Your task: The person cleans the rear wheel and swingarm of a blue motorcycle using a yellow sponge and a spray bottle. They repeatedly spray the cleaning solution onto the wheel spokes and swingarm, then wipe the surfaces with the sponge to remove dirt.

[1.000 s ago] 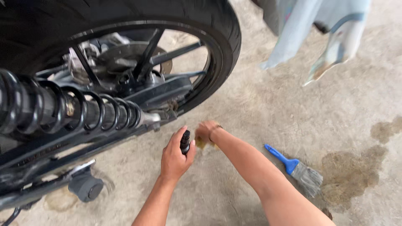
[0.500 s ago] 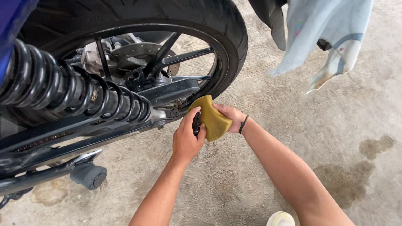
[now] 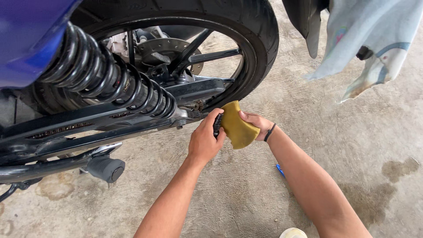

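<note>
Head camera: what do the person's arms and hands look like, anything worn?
Both forearms are bare, with no sleeves in view. The left hand has no glove or ring that I can see. The right hand is gloveless too, with a thin black band around its wrist.

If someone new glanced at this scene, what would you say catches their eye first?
Probably the yellow sponge at the centre, held in the right hand against a small black object gripped by the left hand. Just behind them, the motorcycle's rear wheel fills the top, with the black coil spring slanting down from the upper left. A pale cloth hangs at the upper right.
</note>
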